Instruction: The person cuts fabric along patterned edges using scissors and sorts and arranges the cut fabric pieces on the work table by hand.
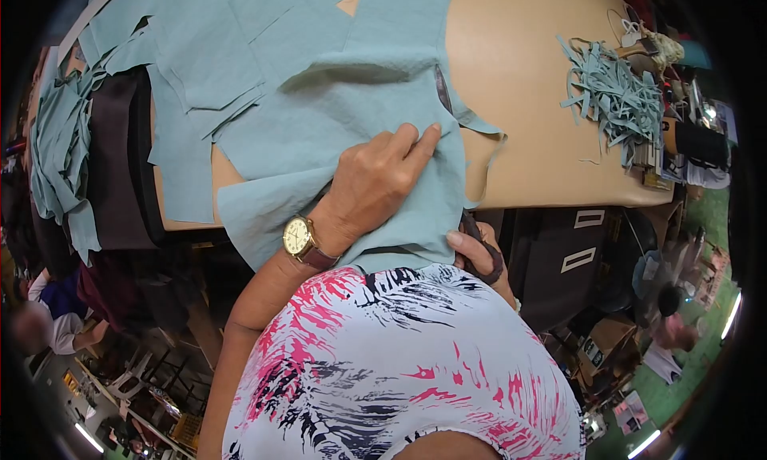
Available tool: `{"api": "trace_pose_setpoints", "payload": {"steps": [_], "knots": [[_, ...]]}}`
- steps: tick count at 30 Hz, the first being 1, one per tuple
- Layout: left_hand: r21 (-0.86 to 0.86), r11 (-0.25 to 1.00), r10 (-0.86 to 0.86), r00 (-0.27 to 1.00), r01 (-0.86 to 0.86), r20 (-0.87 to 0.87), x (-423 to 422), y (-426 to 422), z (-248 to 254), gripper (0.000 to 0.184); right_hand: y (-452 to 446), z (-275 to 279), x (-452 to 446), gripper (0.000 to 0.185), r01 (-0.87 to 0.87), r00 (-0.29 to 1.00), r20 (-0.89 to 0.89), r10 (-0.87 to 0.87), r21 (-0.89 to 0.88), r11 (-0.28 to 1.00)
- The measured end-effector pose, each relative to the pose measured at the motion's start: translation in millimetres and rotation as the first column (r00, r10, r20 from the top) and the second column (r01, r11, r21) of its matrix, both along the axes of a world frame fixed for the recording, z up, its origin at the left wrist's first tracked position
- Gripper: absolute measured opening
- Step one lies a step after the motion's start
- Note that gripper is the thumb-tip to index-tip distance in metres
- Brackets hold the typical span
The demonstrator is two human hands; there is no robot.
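A light blue-green fabric piece (343, 100) lies over the table and hangs past its front edge toward my body. My left hand (379, 176), with a watch on its wrist, rests on this fabric. Its index finger points away from me; the other fingers curl down against the cloth. At the front edge, my right hand (483, 256) is closed around the dark handles of scissors (478, 248), partly hidden by the fabric. Farther up, a narrow dark blade (442, 90) shows at the cloth's right edge, beside a thin curved strip (475, 124) of the same material.
Several cut fabric panels (184, 44) overlap at the left of the tan table (527, 76). More cloth (60, 148) drapes over the far left side. A heap of thin offcuts (611, 92) sits at the right. Dark drawers (559, 256) stand below the table's front edge.
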State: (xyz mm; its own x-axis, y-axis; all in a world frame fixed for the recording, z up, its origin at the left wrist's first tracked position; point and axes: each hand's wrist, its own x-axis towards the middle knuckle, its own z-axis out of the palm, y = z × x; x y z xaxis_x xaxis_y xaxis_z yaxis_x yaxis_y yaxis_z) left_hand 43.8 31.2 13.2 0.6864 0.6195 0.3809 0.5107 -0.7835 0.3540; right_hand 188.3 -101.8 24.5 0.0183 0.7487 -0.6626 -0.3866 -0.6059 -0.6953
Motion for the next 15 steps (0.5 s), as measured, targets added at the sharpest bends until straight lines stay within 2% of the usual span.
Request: {"api": "trace_pose_setpoints", "payload": {"steps": [15], "knots": [[-0.040, 0.999, 0.011, 0.998, -0.009, 0.059, 4.0, -2.1, -2.1, 0.041, -1.2, 0.0, -5.2, 0.025, 0.001, 1.000, 0.017, -0.001, -0.003, 1.000]]}}
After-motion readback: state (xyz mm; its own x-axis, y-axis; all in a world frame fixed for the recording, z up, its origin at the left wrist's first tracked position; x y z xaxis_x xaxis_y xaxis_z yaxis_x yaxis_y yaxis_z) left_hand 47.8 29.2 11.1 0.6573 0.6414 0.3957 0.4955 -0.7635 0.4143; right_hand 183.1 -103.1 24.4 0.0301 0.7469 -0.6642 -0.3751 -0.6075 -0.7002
